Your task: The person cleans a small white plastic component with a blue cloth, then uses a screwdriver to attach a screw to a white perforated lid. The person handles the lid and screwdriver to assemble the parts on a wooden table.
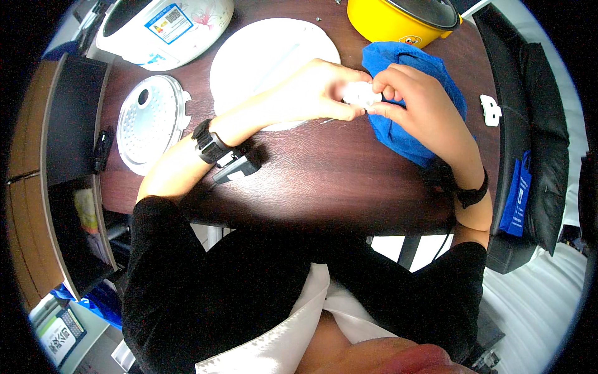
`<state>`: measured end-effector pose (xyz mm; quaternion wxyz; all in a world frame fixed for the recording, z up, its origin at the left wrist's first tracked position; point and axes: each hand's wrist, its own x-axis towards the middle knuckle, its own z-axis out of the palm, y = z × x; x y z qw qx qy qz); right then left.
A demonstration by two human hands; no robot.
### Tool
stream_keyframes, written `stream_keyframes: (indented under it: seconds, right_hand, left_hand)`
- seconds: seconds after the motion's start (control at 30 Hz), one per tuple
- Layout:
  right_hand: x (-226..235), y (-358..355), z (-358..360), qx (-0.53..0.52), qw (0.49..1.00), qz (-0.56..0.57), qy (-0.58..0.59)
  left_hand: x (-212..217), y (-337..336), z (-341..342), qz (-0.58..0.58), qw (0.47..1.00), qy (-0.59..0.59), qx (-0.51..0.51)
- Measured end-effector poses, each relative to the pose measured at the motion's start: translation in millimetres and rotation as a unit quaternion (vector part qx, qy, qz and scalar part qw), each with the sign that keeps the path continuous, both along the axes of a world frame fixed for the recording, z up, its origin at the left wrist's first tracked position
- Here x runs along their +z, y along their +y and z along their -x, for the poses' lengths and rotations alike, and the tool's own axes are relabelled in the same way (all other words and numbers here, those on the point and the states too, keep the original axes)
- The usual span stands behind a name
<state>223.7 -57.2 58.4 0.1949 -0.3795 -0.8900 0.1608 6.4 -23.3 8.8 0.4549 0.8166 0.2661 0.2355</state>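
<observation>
Above the far right part of the table, my left hand and my right hand meet around a small white plastic piece. The left thumb and fingers pinch it from one side. On its other side, the curled right fingers and thumb also grip it. Glare and the fingers hide its exact shape. Beneath my right hand lies a crumpled blue cloth. A large round white lid rests flat behind my left forearm and hand, which cover part of it.
At the far left stands a white rice cooker body with a flower print. A perforated round plate lies nearer. A yellow pot sits far right, a small white bracket at the right edge. A black sofa adjoins the table.
</observation>
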Motion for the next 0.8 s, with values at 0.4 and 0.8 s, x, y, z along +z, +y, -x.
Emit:
stream_keyframes:
  seconds: [0.4,0.8]
  right_hand:
    - [12.5,0.5,-0.5,-0.032,0.997,-0.065,-0.01]
    - [3.2,-4.8,7.1,-0.052,0.987,-0.149,-0.038]
  left_hand:
    - [-7.2,2.3,-0.3,0.126,0.991,-0.043,0.004]
    - [-8.2,3.0,-0.4,0.122,0.991,-0.059,0.01]
